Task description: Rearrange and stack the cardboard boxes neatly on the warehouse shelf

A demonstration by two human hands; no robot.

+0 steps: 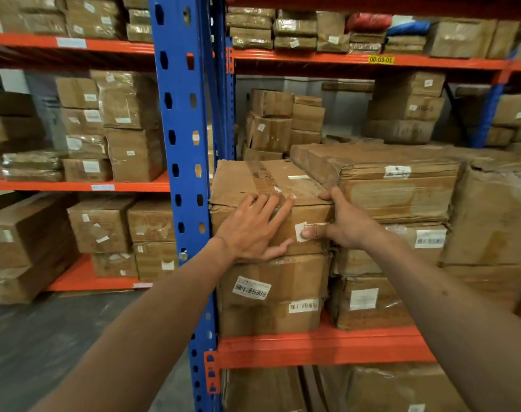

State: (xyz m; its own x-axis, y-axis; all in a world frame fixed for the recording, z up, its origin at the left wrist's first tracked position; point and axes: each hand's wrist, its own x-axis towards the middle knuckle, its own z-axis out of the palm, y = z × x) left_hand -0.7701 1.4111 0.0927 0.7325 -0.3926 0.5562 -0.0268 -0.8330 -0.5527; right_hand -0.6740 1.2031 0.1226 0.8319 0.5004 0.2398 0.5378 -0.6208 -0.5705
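Note:
A worn, taped cardboard box (253,179) sits on top of a stack at the left end of the orange shelf beam (321,347). My left hand (253,230) lies flat on its front top edge, fingers spread over the tape. My right hand (342,221) grips the box's right front corner, thumb on a white label, fingers reaching into the gap beside a wide flat box (402,185). Under the held box rests a plastic-wrapped box with barcode labels (271,292).
A blue upright post (185,173) stands right against the box's left side. More boxes fill the back of this shelf (283,123), the right side (491,215), the shelf above (298,28) and the left rack (128,126). Grey floor (45,337) lies at lower left.

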